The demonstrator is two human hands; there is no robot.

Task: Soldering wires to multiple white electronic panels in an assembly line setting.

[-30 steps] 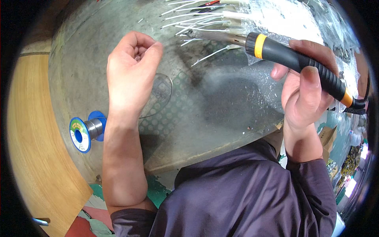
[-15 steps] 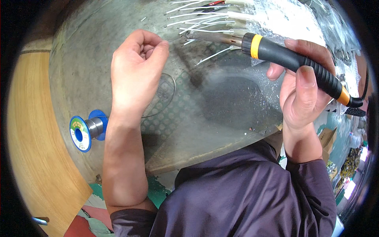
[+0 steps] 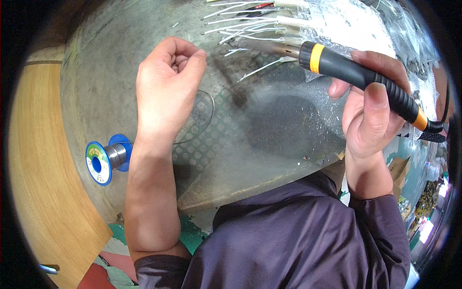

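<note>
My left hand [image 3: 169, 89] is closed, pinching a thin length of solder wire [image 3: 213, 107]. The wire's free end points right from the fingertips, and its other part loops back under my wrist to a blue-flanged spool [image 3: 98, 163]. In my right hand [image 3: 373, 108] is a black and yellow soldering iron [image 3: 344, 65], gripped along its handle. Its metal tip reaches left, close to the solder's end and the white wire leads [image 3: 236, 39]; whether they touch I cannot tell. Several such leads lie in a row, their thicker ends toward the plastic at the right.
Clear plastic wrapping [image 3: 346, 24] covers the far right of the grey worktop [image 3: 110, 86]. A red and black tool [image 3: 257, 9] lies partly under the leads. At the left is a wooden board [image 3: 48, 159]. The iron's cable [image 3: 445, 113] runs off at the right.
The soldering iron and my right hand have shifted slightly right and down. Some white leads have moved a little. My left hand stays almost in place.
</note>
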